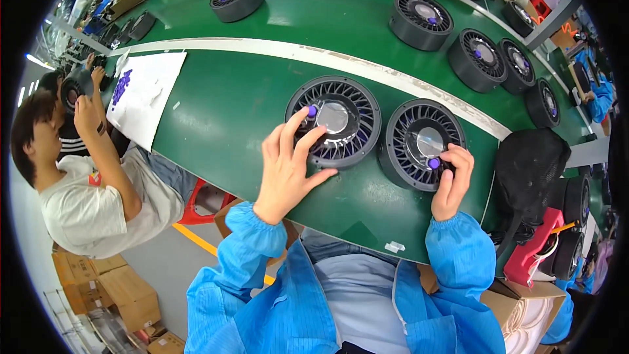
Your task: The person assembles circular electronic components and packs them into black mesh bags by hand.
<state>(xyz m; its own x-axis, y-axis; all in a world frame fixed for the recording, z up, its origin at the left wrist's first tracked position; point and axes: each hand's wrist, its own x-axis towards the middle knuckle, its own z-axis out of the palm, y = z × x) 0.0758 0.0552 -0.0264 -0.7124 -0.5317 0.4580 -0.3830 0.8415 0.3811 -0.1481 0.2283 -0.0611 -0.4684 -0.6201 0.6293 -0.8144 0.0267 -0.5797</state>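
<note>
Purple knobs (434, 164) already sit on both dark fans (334, 118) on the green table (216, 108), so fitting seems nearly done. Left hand (280, 170) is spread, fingertip at one knob; whether right hand (453, 182) pinches the other, I cannot tell. More purple pieces (121, 88) lie on white sheet (149, 95).

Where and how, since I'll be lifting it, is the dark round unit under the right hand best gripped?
Probably by its thick outer wall, from the near and far sides: the unit lies flat, slatted face up, with its neighbour close on the left.
</note>
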